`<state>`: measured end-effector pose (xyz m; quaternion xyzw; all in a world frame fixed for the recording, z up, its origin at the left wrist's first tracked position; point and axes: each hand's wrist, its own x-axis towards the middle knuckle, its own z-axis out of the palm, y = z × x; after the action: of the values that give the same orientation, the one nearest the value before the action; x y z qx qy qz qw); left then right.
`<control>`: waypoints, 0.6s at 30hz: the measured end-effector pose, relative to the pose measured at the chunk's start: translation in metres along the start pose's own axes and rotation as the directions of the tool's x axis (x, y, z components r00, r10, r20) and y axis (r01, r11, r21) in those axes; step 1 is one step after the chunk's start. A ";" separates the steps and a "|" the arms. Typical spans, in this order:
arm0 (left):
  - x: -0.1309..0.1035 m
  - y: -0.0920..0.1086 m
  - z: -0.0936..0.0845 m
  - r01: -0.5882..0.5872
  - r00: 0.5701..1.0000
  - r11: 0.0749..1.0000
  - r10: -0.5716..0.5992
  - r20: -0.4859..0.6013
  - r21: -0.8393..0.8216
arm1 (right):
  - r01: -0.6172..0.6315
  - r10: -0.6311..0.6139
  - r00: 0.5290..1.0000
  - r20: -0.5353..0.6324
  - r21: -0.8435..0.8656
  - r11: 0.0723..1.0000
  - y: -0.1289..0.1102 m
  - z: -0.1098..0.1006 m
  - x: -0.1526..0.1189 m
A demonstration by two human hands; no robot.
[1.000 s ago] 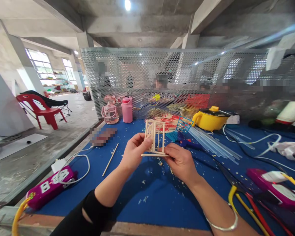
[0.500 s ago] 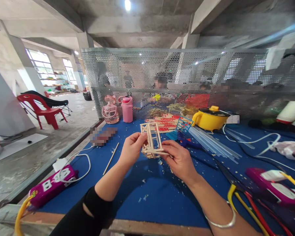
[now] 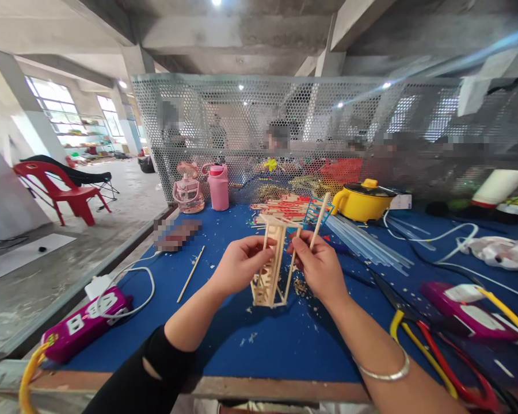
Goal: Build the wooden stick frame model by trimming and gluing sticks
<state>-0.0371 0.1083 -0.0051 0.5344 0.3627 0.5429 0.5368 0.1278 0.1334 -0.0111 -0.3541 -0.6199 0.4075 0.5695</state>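
Observation:
An open framework of thin pale wooden sticks (image 3: 278, 264) is held upright just above the blue table. On its left side my left hand (image 3: 246, 261) is closed, thumb and fingers pinching one of its posts. My right hand (image 3: 319, 267) is closed on a loose wooden stick (image 3: 321, 221) that points up and slightly right. The right thumb and fingertips also meet the right post of the framework; whether they grip it, I cannot tell. Behind the hands lies a pile of red-tipped wooden sticks (image 3: 280, 208). A single stick (image 3: 190, 274) rests to the left.
A yellow electric pot (image 3: 362, 204), glue sticks (image 3: 371, 244) and cutters with red and yellow handles (image 3: 418, 345) are at the right. Purple power strips (image 3: 86, 325) flank the work area. Pink bottles (image 3: 218, 190) stand before a perforated metal screen (image 3: 242, 121), with people behind it.
The framework has turned from a tilted pose to upright and sits lower. In my right hand a stick now points upward. The view has shifted slightly.

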 end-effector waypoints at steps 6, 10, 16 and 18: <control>0.011 0.002 -0.008 -0.019 0.964 0.914 -0.091 -0.250 -0.405 | 0.036 -0.039 0.981 -0.191 -0.018 0.999 -0.002 -0.004 0.002; 0.014 -0.005 -0.008 -0.053 0.961 0.853 -0.098 -0.259 -0.520 | 0.102 -0.155 0.968 -0.199 -0.250 0.963 -0.002 -0.006 -0.003; 0.014 -0.015 0.000 -0.118 0.945 0.839 -0.071 -0.321 -0.532 | 0.296 -0.316 0.947 0.063 -0.557 0.776 -0.002 0.002 -0.011; 0.014 -0.015 0.000 -0.144 0.941 0.822 -0.058 -0.334 -0.550 | 0.251 -0.244 0.965 0.095 -0.595 0.763 -0.001 0.003 -0.012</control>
<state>-0.0319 0.1245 -0.0164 0.2582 0.2585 0.7210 0.5888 0.1258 0.1218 -0.0147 -0.4294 -0.7616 0.1126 0.4722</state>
